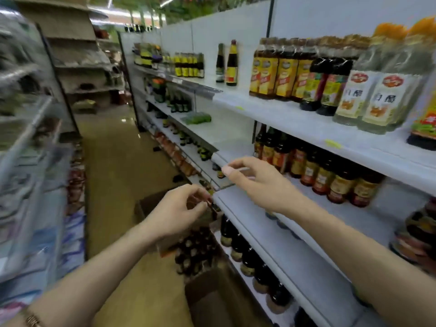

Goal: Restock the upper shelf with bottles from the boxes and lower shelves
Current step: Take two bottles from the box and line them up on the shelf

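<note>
While both arms reach forward in the head view, the left hand hangs over the open box of dark bottles on the floor, its fingers loosely curled and holding nothing I can see. The right hand is over the middle shelf, fingers relaxed and empty. The upper shelf carries bottles with yellow labels and white vinegar bottles.

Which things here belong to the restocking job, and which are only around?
For the job:
- upper shelf
- box of dark bottles on the floor
- bottles on the lower shelf
- both hands, left and right, holding nothing

Only around:
- opposite shelving
- green packet
</note>
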A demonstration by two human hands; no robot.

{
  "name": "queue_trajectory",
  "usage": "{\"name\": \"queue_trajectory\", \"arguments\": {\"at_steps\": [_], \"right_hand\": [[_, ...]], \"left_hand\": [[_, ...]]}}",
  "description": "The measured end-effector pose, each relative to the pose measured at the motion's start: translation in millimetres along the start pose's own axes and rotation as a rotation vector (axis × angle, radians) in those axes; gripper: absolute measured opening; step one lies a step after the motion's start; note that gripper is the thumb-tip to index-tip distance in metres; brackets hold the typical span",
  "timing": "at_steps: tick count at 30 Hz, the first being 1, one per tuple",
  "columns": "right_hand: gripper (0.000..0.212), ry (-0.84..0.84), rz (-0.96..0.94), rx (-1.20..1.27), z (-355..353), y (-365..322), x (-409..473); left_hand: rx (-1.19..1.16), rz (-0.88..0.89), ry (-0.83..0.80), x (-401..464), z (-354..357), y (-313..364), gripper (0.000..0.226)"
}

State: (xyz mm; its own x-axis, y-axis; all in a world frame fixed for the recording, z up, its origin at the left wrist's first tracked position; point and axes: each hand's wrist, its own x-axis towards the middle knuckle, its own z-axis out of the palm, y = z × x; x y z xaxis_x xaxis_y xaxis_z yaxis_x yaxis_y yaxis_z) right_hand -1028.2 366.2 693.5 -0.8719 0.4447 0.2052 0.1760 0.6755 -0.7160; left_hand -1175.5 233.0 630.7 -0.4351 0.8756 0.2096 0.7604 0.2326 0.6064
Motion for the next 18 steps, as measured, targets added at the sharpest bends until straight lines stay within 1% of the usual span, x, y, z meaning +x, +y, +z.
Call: {"name": "queue_trajectory", "arguments": {"at_steps": [2, 6, 9, 12, 15, 18], "right_hand": [[0.027, -0.042, -0.018, 0.020, 35.5, -9.2, 29.9], [0.039, -0.091, -0.025, 0.063, 92.4, -21.4, 80.5], [0.040, -0.129, -0.022, 0.065, 120.6, -23.3, 118.2], [0.041, -0.139, -0.006, 0.082, 140.9, -11.9, 158.2], [0.035, -0.158, 0.024, 0.093, 158.3, 8.3, 207.0], [0.038, -0.127, 0.041, 0.117, 174.2, 28.9, 266.9]], "left_hand": [[0.030, -0.033, 0.008, -3.7, -25.8, -40.0, 0.013], [0.048, -0.122, 0.005, -0.1, -61.4, -104.0, 0.015], [0.030, -0.131, 0.004, 15.0, -75.5, -146.2, 0.015], [0.037, -0.153, -0.003, 37.8, -78.1, -188.1, 0.015], [0.058, -0.166, -0.062, 68.5, -76.7, -231.0, 0.014], [0.101, -0.182, -0.092, 110.7, -88.3, -275.1, 0.017]]}}
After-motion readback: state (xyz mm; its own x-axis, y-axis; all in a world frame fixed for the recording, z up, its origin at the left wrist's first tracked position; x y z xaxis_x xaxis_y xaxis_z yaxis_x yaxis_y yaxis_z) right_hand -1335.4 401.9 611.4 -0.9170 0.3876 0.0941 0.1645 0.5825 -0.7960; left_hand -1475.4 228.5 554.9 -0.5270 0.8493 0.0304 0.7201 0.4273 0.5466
